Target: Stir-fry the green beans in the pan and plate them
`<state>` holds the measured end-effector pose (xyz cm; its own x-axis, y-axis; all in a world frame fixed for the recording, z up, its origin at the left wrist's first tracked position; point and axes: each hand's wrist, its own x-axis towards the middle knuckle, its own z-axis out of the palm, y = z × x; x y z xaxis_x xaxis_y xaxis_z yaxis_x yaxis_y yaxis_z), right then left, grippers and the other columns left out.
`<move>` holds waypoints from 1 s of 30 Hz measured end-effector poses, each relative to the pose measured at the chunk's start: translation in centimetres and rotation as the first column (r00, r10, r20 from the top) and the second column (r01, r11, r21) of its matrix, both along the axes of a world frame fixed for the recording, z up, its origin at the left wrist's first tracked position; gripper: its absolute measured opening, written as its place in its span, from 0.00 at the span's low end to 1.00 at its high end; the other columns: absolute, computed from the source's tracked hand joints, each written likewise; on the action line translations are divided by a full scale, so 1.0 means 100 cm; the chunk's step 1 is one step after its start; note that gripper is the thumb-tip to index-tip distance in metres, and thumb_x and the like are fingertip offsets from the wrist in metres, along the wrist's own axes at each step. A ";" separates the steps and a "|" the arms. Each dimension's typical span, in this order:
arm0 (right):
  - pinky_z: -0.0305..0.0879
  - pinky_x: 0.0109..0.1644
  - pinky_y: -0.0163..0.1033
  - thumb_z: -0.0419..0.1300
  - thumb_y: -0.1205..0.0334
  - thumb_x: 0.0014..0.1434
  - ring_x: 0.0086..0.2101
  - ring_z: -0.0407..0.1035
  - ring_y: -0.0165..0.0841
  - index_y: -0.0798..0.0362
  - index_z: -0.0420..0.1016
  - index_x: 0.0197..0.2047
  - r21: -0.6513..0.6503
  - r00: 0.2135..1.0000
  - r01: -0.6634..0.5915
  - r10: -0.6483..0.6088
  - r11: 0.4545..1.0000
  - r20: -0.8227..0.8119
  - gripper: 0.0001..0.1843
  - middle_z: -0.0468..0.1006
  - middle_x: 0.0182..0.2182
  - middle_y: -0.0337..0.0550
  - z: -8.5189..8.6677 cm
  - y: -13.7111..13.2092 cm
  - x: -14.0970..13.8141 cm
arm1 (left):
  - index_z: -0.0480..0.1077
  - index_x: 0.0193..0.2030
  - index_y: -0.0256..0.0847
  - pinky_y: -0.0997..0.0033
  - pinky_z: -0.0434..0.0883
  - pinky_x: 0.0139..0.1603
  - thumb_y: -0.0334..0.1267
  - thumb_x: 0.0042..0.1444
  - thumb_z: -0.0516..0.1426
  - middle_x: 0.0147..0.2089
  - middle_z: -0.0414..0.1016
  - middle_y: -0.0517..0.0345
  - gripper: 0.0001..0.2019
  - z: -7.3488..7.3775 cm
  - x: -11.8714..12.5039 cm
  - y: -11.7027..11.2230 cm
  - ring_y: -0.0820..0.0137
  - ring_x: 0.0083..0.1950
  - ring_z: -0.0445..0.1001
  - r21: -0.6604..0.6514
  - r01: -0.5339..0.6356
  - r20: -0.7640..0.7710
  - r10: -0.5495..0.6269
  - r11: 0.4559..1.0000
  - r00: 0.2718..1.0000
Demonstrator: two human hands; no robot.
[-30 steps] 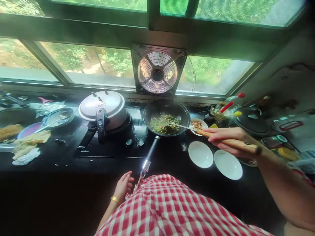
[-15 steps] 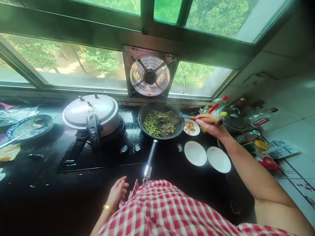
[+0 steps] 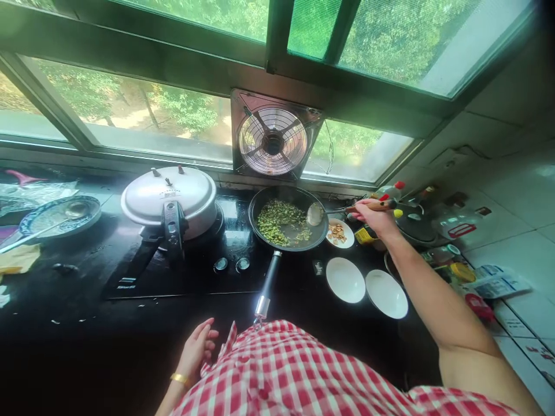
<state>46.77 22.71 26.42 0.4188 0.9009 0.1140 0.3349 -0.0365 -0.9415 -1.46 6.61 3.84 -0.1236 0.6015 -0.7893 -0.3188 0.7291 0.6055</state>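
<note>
Above stove, outstretched right hand grips spatula.

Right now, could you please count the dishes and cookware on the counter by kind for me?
Empty white plates: 2
Small plate of nuts: 1
Blue-rimmed plate with spoon: 1
Frying pan: 1
Pressure cooker: 1
Ladle, in the right hand: 1
Total: 7

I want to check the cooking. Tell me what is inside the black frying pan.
The frying pan holds chopped green vegetable pieces. The right hand holds a ladle over its right side. The pan bottom under the food is covered.
</note>
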 end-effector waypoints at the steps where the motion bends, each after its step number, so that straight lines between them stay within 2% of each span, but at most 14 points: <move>1: 0.76 0.30 0.35 0.66 0.60 0.51 0.25 0.76 0.33 0.49 0.71 0.32 -0.006 0.993 0.084 -0.084 0.996 -0.088 0.08 0.79 0.23 0.40 -0.007 0.009 0.010 | 0.65 0.49 0.36 0.84 0.56 0.14 0.32 0.63 0.51 0.25 0.70 0.61 0.09 0.001 0.001 -0.001 0.80 0.16 0.62 -0.003 -0.005 0.002 0.005 1.000 1.000; 3: 0.74 0.26 0.31 0.65 0.63 0.51 0.22 0.75 0.31 0.50 0.68 0.31 -0.041 0.952 0.175 -0.180 0.984 -0.249 0.08 0.78 0.20 0.39 -0.024 0.026 0.018 | 0.64 0.50 0.35 0.85 0.55 0.15 0.31 0.63 0.51 0.24 0.70 0.61 0.09 0.001 0.003 -0.003 0.81 0.16 0.62 -0.003 -0.010 0.012 0.010 1.000 1.000; 5: 0.73 0.25 0.31 0.63 0.66 0.52 0.22 0.75 0.30 0.51 0.65 0.31 -0.078 0.923 0.122 -0.142 0.989 -0.357 0.09 0.78 0.19 0.38 -0.043 0.039 0.012 | 0.64 0.50 0.34 0.85 0.54 0.15 0.32 0.64 0.51 0.24 0.69 0.61 0.09 0.001 0.005 -0.005 0.82 0.16 0.61 0.006 -0.012 0.023 0.012 1.000 1.000; 7: 0.75 0.27 0.33 0.62 0.68 0.51 0.23 0.75 0.31 0.51 0.64 0.30 -0.096 0.915 0.051 -0.085 0.994 -0.395 0.09 0.78 0.20 0.39 -0.059 0.047 -0.001 | 0.64 0.50 0.34 0.85 0.53 0.14 0.32 0.64 0.51 0.24 0.69 0.61 0.10 0.000 0.005 -0.006 0.82 0.15 0.61 0.018 -0.015 0.020 0.014 1.000 1.000; 10: 0.76 0.34 0.35 0.62 0.70 0.49 0.28 0.78 0.32 0.52 0.66 0.30 -0.100 0.891 -0.049 -0.002 0.994 -0.454 0.08 0.81 0.24 0.41 -0.067 0.050 -0.023 | 0.64 0.50 0.34 0.85 0.54 0.14 0.32 0.63 0.52 0.24 0.70 0.61 0.10 0.000 0.003 -0.006 0.82 0.16 0.61 0.032 -0.022 0.010 0.022 0.999 1.000; 12: 0.76 0.40 0.38 0.64 0.69 0.47 0.32 0.78 0.33 0.52 0.70 0.31 -0.057 0.897 -0.159 0.121 0.986 -0.426 0.08 0.83 0.29 0.42 -0.059 0.043 -0.035 | 0.64 0.50 0.34 0.85 0.54 0.14 0.33 0.61 0.54 0.24 0.70 0.61 0.11 -0.001 0.001 -0.005 0.81 0.16 0.62 0.037 -0.021 0.013 0.020 0.999 1.000; 13: 0.76 0.44 0.40 0.65 0.68 0.46 0.35 0.78 0.35 0.52 0.73 0.32 -0.022 0.909 -0.241 0.218 0.970 -0.356 0.08 0.83 0.33 0.43 -0.051 0.037 -0.040 | 0.64 0.50 0.34 0.84 0.54 0.14 0.33 0.61 0.55 0.24 0.70 0.61 0.11 -0.001 0.001 -0.005 0.81 0.16 0.62 0.035 -0.014 0.013 0.013 0.999 1.000; 15: 0.72 0.53 0.45 0.66 0.64 0.47 0.43 0.77 0.38 0.51 0.77 0.34 0.014 0.898 -0.430 0.430 0.903 -0.092 0.08 0.82 0.42 0.44 -0.032 0.018 -0.050 | 0.64 0.50 0.34 0.84 0.55 0.14 0.33 0.61 0.55 0.24 0.70 0.62 0.11 -0.001 0.001 -0.002 0.80 0.16 0.63 0.031 0.012 0.003 -0.012 0.999 1.000; 17: 0.66 0.59 0.47 0.67 0.61 0.48 0.51 0.73 0.42 0.50 0.80 0.35 -0.039 0.802 -0.570 0.566 0.821 0.192 0.09 0.80 0.47 0.45 -0.013 -0.006 -0.060 | 0.64 0.50 0.34 0.83 0.56 0.14 0.33 0.62 0.53 0.24 0.70 0.62 0.10 0.000 0.003 0.001 0.80 0.16 0.64 0.025 0.045 -0.014 -0.044 0.999 0.999; 18: 0.65 0.60 0.47 0.66 0.60 0.49 0.52 0.71 0.44 0.50 0.81 0.36 -0.074 0.742 -0.615 0.608 0.785 0.281 0.09 0.79 0.48 0.45 -0.004 -0.019 -0.065 | 0.64 0.50 0.33 0.83 0.56 0.14 0.32 0.62 0.53 0.24 0.70 0.61 0.10 0.000 0.004 0.003 0.80 0.16 0.64 0.025 0.057 -0.020 -0.056 0.998 0.998; 21: 0.67 0.59 0.46 0.66 0.60 0.51 0.53 0.71 0.45 0.49 0.82 0.36 -0.144 0.606 -0.699 0.687 0.701 0.401 0.08 0.79 0.49 0.44 0.017 -0.058 -0.075 | 0.65 0.50 0.33 0.83 0.56 0.13 0.32 0.61 0.54 0.25 0.70 0.62 0.11 0.000 0.009 0.011 0.80 0.16 0.63 0.029 0.081 -0.023 -0.080 0.996 0.996; 23: 0.68 0.58 0.45 0.65 0.60 0.52 0.52 0.71 0.44 0.46 0.82 0.37 -0.159 0.572 -0.703 0.684 0.693 0.453 0.08 0.78 0.51 0.42 0.030 -0.081 -0.073 | 0.65 0.50 0.33 0.83 0.55 0.13 0.32 0.61 0.53 0.25 0.70 0.62 0.11 0.002 0.012 0.017 0.81 0.15 0.62 0.033 0.104 -0.023 -0.103 0.994 0.994; 27: 0.70 0.57 0.41 0.63 0.62 0.55 0.51 0.72 0.42 0.43 0.82 0.40 -0.153 0.573 -0.651 0.613 0.744 0.543 0.10 0.75 0.53 0.38 0.058 -0.119 -0.059 | 0.65 0.51 0.33 0.83 0.55 0.12 0.33 0.61 0.53 0.26 0.70 0.61 0.11 0.006 0.017 0.027 0.80 0.16 0.64 0.056 0.163 -0.012 -0.163 0.985 0.987; 30: 0.72 0.56 0.40 0.63 0.63 0.55 0.49 0.74 0.41 0.43 0.82 0.40 -0.165 0.577 -0.633 0.603 0.757 0.551 0.10 0.77 0.52 0.39 0.060 -0.130 -0.060 | 0.65 0.51 0.34 0.83 0.55 0.12 0.33 0.62 0.52 0.27 0.70 0.61 0.11 0.008 0.021 0.032 0.80 0.17 0.64 0.068 0.200 0.001 -0.200 0.978 0.980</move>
